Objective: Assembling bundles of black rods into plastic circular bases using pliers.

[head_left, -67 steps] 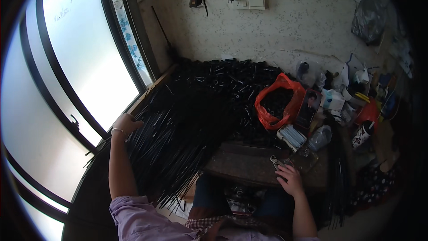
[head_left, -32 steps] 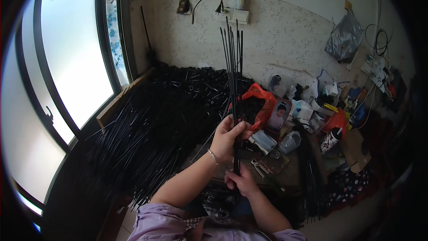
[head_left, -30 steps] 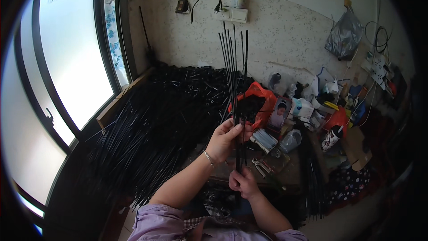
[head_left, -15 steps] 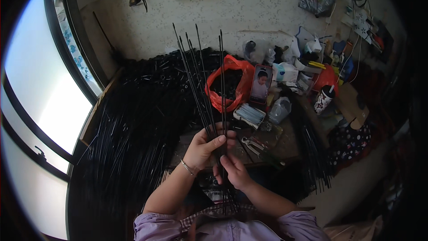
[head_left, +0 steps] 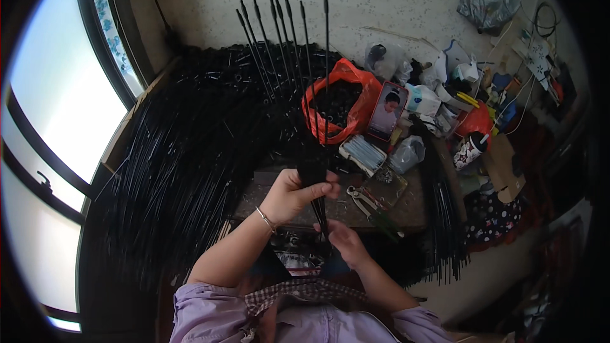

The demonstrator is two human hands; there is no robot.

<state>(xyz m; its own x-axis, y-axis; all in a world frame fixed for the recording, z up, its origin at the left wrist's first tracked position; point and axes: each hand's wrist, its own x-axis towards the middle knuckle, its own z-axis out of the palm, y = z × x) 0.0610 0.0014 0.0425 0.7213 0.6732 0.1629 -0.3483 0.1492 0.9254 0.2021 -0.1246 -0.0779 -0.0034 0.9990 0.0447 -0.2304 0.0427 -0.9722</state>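
Note:
My left hand grips a bundle of thin black rods near its lower part. The rods stand upright and fan out at the top, each ending in a small black tip. My right hand holds the bottom end of the same bundle, just below the left hand. Both hands are over a small dark wooden board in front of me. A large heap of the same black rods lies to the left and behind.
An orange plastic bag of small black parts sits behind the board, a phone leaning beside it. Pliers lie on the board. Packets, bags and clutter fill the right side. A window is at the left.
My left hand left the rod heap at the left and came to the middle. Both hands now hold a bundle of rods upright, and its tips have fanned apart. The view tilted downward.

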